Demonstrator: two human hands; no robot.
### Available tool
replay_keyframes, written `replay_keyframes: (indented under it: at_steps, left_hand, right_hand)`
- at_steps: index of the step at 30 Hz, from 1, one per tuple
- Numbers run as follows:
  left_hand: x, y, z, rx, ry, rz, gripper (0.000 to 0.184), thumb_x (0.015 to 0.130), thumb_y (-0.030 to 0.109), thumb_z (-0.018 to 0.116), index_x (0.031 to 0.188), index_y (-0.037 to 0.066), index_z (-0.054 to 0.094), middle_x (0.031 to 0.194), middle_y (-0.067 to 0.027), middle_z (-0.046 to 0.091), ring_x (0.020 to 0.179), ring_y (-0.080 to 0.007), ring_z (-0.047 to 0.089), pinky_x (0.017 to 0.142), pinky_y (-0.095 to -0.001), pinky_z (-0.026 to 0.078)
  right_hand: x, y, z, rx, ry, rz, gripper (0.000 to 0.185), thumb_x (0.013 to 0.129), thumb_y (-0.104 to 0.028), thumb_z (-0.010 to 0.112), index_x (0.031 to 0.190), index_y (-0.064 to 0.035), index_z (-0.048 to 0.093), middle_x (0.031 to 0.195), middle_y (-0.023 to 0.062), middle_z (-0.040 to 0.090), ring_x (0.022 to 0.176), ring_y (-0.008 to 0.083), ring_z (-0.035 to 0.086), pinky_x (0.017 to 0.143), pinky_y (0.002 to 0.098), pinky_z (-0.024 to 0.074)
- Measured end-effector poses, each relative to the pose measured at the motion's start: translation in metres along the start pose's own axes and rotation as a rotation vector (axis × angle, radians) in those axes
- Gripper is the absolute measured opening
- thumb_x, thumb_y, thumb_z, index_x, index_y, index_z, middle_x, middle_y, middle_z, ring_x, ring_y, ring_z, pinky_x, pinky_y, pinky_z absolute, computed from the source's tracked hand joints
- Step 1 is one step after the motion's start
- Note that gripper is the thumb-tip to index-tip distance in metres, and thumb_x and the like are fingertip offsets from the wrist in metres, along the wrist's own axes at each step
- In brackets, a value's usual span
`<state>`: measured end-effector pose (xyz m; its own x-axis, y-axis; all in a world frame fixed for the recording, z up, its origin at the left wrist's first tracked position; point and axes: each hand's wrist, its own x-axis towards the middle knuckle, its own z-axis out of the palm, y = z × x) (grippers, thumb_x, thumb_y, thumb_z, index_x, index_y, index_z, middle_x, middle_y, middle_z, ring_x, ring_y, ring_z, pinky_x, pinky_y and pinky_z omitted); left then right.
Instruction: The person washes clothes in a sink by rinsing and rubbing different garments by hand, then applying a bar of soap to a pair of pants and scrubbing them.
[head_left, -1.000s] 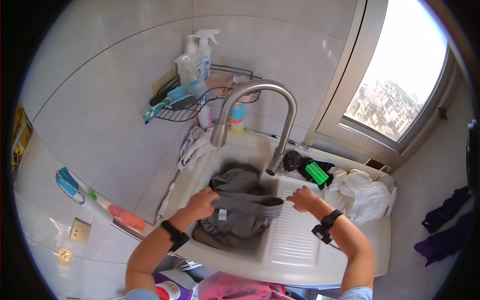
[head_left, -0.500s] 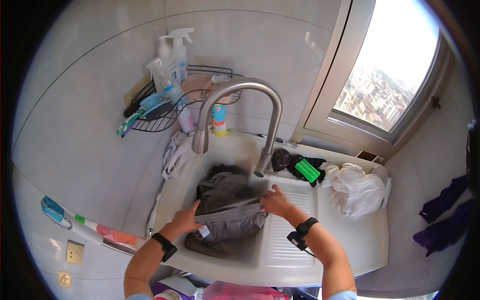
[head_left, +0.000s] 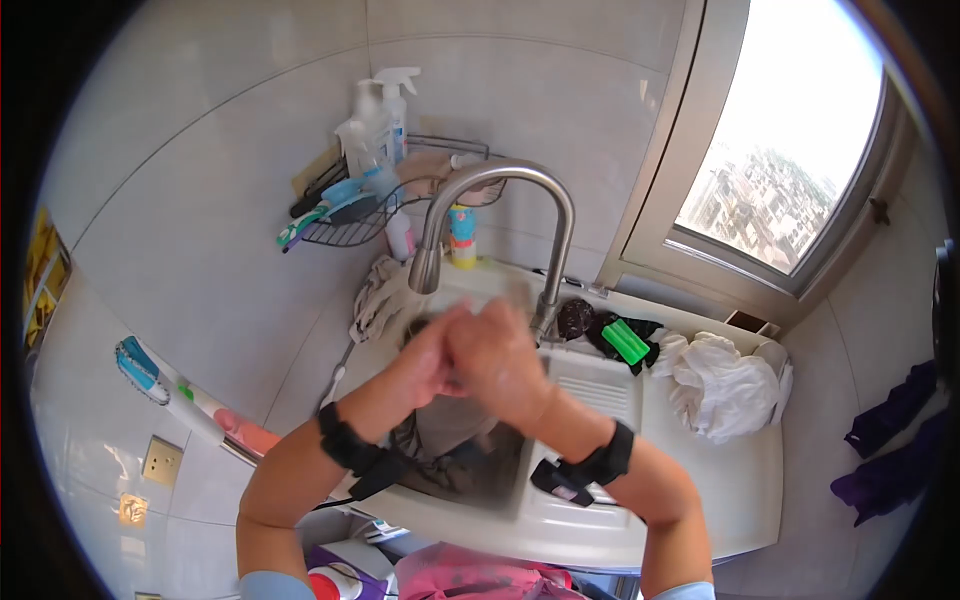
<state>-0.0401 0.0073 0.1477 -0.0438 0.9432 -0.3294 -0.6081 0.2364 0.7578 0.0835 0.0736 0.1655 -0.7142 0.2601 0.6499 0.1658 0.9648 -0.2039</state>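
Over the sink basin (head_left: 480, 490), my left hand (head_left: 432, 350) and my right hand (head_left: 497, 355) are pressed together, both blurred by motion. Their fingers look closed round part of a grey elastic-waist garment (head_left: 445, 425), which hangs beneath them into the basin. How much cloth lies between the palms is hidden. Just above and behind my hands, the spray head of the steel faucet (head_left: 425, 268) points downward. Each of my wrists wears a black strap with a small device.
White cloth (head_left: 722, 385) is heaped on the right of the ridged drainboard (head_left: 597, 395), near a green soap bar (head_left: 627, 341). A wire corner rack (head_left: 345, 232) carries bottles and brushes. Another cloth (head_left: 382, 300) drapes over the sink's left edge. A window (head_left: 790, 170) stands at right.
Both hands, previously apart and spreading the garment's waistband low in the basin, have come up and together in front of the faucet. The garment is now bunched and lifted. The view has shifted slightly.
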Motion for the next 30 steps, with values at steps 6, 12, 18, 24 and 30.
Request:
replay_keyframes:
  at_steps: [6,12,18,24,30]
  left_hand:
    - [0.017,0.017,0.047,0.418,0.272,0.139,0.023,0.074,0.025,0.056,0.086,0.006,0.060,0.082,-0.0059,0.057,0.069,-0.0128,0.055,0.052,-0.0273,0.042]
    - [-0.009,0.097,0.138,0.593,0.265,0.481,0.015,0.073,0.023,0.059,0.080,0.009,0.058,0.074,0.0001,0.057,0.059,-0.0096,0.053,0.047,-0.0238,0.040]
    - [-0.052,0.178,0.237,0.596,0.182,0.926,0.019,0.077,0.028,0.054,0.081,0.009,0.053,0.075,-0.0046,0.050,0.064,-0.0147,0.045,0.052,-0.0300,0.037]
    - [-0.074,0.216,0.238,0.416,0.448,0.954,0.020,0.084,0.025,0.036,0.079,0.016,0.053,0.070,0.0017,0.052,0.058,-0.0090,0.044,0.045,-0.0231,0.028]
    - [-0.094,0.145,0.072,0.466,0.572,0.609,0.022,0.082,0.032,0.046,0.090,0.014,0.056,0.081,0.0014,0.058,0.069,-0.0107,0.052,0.055,-0.0272,0.039]
  right_hand:
    - [-0.031,0.028,-0.007,0.662,0.245,0.215,0.077,0.054,-0.012,0.080,0.119,-0.0041,0.039,0.114,0.0135,0.044,0.107,0.0282,0.044,0.093,0.0361,0.0342]
    - [-0.045,0.063,0.044,1.105,-0.025,0.459,0.094,0.051,-0.020,0.083,0.126,0.0002,0.030,0.119,0.0128,0.045,0.107,0.0212,0.046,0.092,0.0334,0.0360]
    - [-0.058,0.072,0.147,0.863,0.133,0.668,0.089,0.052,-0.030,0.081,0.123,-0.0013,0.036,0.115,0.0159,0.051,0.108,0.0256,0.048,0.091,0.0351,0.0366]
    - [-0.095,0.057,0.153,0.804,-0.217,0.921,0.056,0.065,-0.033,0.073,0.105,0.0021,0.056,0.093,0.0093,0.061,0.085,0.0168,0.056,0.070,0.0326,0.0445]
    - [-0.179,0.128,0.091,1.153,-0.224,1.280,0.014,0.078,-0.014,0.056,0.086,-0.0055,0.062,0.070,0.0049,0.058,0.059,0.0134,0.056,0.042,0.0312,0.0417]
